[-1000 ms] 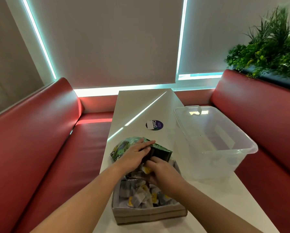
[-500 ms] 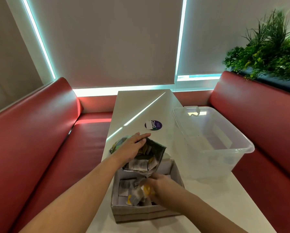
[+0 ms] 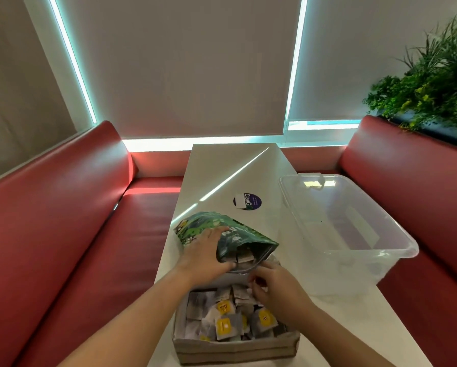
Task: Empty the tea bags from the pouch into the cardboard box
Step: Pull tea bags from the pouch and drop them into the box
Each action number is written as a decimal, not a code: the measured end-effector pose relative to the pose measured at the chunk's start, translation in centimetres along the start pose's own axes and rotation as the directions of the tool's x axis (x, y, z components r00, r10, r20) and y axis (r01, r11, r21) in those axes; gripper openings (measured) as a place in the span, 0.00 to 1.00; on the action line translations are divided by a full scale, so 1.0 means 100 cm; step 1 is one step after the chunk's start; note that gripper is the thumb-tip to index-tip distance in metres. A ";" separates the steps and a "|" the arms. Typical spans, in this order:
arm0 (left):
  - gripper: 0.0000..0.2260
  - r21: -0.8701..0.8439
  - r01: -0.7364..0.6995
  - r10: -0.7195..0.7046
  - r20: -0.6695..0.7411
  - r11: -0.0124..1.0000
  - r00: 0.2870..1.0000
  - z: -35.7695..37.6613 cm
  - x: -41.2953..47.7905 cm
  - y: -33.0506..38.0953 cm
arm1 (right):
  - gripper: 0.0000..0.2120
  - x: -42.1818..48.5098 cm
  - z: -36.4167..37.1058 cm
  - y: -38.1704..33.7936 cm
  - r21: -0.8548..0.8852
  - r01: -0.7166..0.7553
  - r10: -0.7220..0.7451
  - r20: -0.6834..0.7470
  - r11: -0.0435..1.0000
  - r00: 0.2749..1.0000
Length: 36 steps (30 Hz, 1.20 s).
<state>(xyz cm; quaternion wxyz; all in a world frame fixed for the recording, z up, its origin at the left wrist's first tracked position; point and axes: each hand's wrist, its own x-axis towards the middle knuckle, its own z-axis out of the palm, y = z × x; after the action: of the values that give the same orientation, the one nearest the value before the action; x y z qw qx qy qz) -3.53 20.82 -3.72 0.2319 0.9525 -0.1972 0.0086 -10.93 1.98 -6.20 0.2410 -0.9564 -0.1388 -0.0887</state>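
Centre frame, the left hand (image 3: 206,258) grips the green pouch (image 3: 222,233) tilted toward the lower-centre cardboard box (image 3: 235,349); the right hand (image 3: 277,290) curls at the pouch mouth, its hold unclear, and because tea bags (image 3: 226,324) lie heaped near the rim, a fast tip could spill some onto the table (image 3: 222,168).

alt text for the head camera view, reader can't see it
A person's left hand grips a green pouch, its open mouth tilted toward a cardboard box full of tea bags; the right hand hovers at the mouth. A clear plastic bin stands to the right on the white table.
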 end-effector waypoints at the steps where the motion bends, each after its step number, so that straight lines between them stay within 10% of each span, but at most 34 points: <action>1: 0.32 0.094 -0.037 0.040 -0.033 0.995 0.999 0.003 -0.001 -0.001 | 0.08 0.002 0.002 0.003 -0.008 0.003 -0.003 -0.034 1.000 0.999; 13: 0.09 0.401 -0.284 0.362 -0.132 0.871 0.923 -0.004 -0.003 -0.015 | 0.21 0.014 0.016 0.015 -0.217 0.011 0.005 0.075 0.976 0.997; 18: 0.15 0.535 -0.101 0.096 0.038 0.839 0.995 -0.003 -0.002 -0.014 | 0.18 0.015 0.017 0.012 -0.129 -0.032 0.042 0.077 0.991 0.996; 29: 0.35 -0.047 -0.059 0.055 -0.071 0.997 0.996 0.004 -0.001 -0.029 | 0.21 0.019 0.007 0.002 0.017 -0.063 0.062 0.055 0.998 0.997; 36: 0.39 -0.038 -0.115 0.104 -0.218 0.993 0.970 -0.002 -0.001 -0.006 | 0.18 0.029 -0.003 -0.016 0.128 -0.040 0.078 -0.301 0.991 0.950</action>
<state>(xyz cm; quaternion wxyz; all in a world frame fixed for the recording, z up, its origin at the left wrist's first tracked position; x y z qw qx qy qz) -3.35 21.44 -3.77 0.2749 0.9275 -0.2233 0.1196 -8.71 3.83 -4.51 0.3193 -0.9186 -0.0762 -0.2199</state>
